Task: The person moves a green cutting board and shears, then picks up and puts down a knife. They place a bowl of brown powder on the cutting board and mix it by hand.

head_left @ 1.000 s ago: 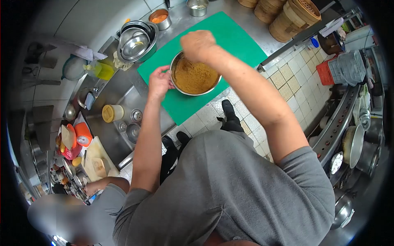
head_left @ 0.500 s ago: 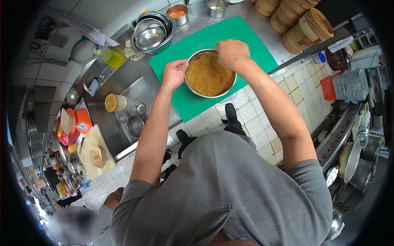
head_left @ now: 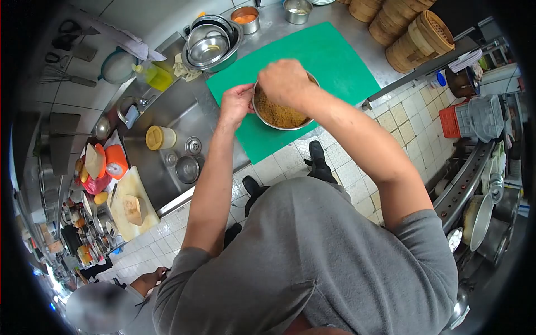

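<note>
A round metal bowl [head_left: 287,129] stands on the green cutting board [head_left: 335,53], partly over its near side. Inside lies a crumbly golden-brown mixture [head_left: 279,113]. My left hand [head_left: 237,104] pinches the bowl's left rim, thumb and fingers on its edge. Above the bowl's upper left part is my right hand [head_left: 285,82], closed in a fist and slightly blurred. Whatever it may grip is hidden beneath it, and the forearm covers the bowl's right side.
Left of the board is a steel sink [head_left: 167,120] with a yellow-lidded tub [head_left: 160,138]. Nested metal bowls [head_left: 211,47] and a pot with orange contents [head_left: 245,19] stand behind. Bamboo steamers [head_left: 420,42] line the back right. Another person [head_left: 100,307] is at lower left.
My right hand has swept leftward across the bowl, from its right rim to its upper left. My left hand stays on the rim. The other person's hand has come into view.
</note>
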`<state>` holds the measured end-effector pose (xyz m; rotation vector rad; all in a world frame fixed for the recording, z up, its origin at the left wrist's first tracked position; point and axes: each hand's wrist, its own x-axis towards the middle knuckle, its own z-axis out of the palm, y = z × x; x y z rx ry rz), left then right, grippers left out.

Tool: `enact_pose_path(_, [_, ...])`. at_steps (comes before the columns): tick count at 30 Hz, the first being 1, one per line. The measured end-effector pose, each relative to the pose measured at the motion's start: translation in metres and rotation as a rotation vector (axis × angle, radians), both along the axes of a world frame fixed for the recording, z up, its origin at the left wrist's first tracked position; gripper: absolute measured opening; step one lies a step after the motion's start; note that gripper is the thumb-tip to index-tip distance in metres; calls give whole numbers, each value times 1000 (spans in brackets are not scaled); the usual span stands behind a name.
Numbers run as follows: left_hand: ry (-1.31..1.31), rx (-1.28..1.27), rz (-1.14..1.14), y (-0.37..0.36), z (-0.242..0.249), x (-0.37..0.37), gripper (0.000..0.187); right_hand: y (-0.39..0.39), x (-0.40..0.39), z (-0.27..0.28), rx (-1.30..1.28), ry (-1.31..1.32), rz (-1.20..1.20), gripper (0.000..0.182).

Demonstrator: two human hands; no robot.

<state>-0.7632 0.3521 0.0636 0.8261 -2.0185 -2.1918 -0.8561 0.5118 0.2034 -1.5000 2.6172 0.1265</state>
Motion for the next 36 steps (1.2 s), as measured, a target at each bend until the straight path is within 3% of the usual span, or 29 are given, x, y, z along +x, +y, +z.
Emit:
enact_pose_path(6, [31,76,185,44,-1,53,30,20,-44,2,-27,-70,-263,21])
enact_pose_path(10, [2,95,100,18,-6,70,47,42,-17,20,50,-129,-137,20])
enact_pose_path(11, [45,110,184,7,-11,55,42,40,-4,22,47,-117,-82,19])
enact_pose_path(13, [37,-50,72,-3,0,16,35,26,8,14,47,-93,17,19])
enact_pose_path(17, [-41,-183,-76,-11,14,-17,32,-7,-8,-11,-28,4,-154,19])
enact_pose_path(20, [-62,-243,-18,-3,11,2,34,21,-38,-24,-84,-58,-339,18])
enact_pose_path(23, [-41,-76,167,21,-1,48,36,62,-30,-18,-105,-169,-320,22])
enact_pose_path(26, [-47,-60,186,15,-7,66,31,84,1,-16,-6,-231,-230,21])
enact_pose_path(29, [219,-533,176,2,-39,5,30,60,26,-37,107,-208,-119,21])
enact_pose_path(32, [79,-575,136,2,-16,-26,31,21,-1,-60,100,-137,-151,22])
enact_pose_path(34, [135,-522,203,4,-21,-22,27,34,-30,-67,-42,-149,-263,22])
enact_pose_path(36, [134,-536,263,4,-14,-16,27,60,-14,-42,9,-190,-261,23])
